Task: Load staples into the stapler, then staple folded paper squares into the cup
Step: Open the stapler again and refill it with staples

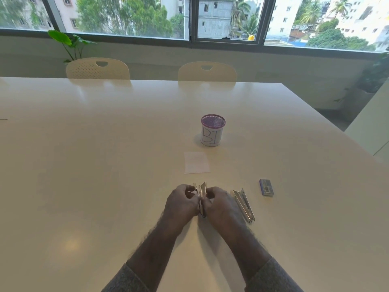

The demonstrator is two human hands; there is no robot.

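Observation:
Both hands meet over the near middle of the white table (84, 165). My left hand (182, 204) and my right hand (219, 205) together grip a small metal stapler (201, 189), whose top stands slightly apart. A second metal stapler (244, 205) lies flat just right of my right hand. Further right rests a small blue staple box (266, 187). A folded white paper square (196, 162) lies beyond my hands. Behind the paper stands a purple mesh cup (212, 130) wrapped in a white label marked "BI". Any staples in my fingers are hidden.
Two cream chairs (97, 68) (207, 72) are tucked in at the table's far edge, below a wide window. A green plant (69, 44) stands at the back left. A second white surface (374, 127) sits off the table's right edge.

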